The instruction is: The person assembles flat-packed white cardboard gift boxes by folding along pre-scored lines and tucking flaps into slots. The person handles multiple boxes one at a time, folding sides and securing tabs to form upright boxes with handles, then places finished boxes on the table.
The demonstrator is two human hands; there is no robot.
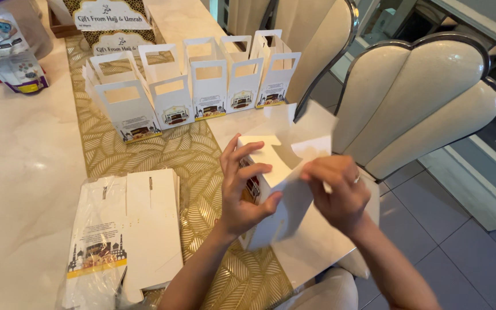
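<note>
Boxes (193,92) are standing done in a row at the back of the tabletop (18,172). Both hands, left (241,192) and right (337,192), are gripping one half-folded box (282,172) above the edge. Flat sheets (124,229) are lying in plastic, waiting.

Both hands raised close together, left (242,189) fingers spread, right (337,192) curled, pinching.
</note>
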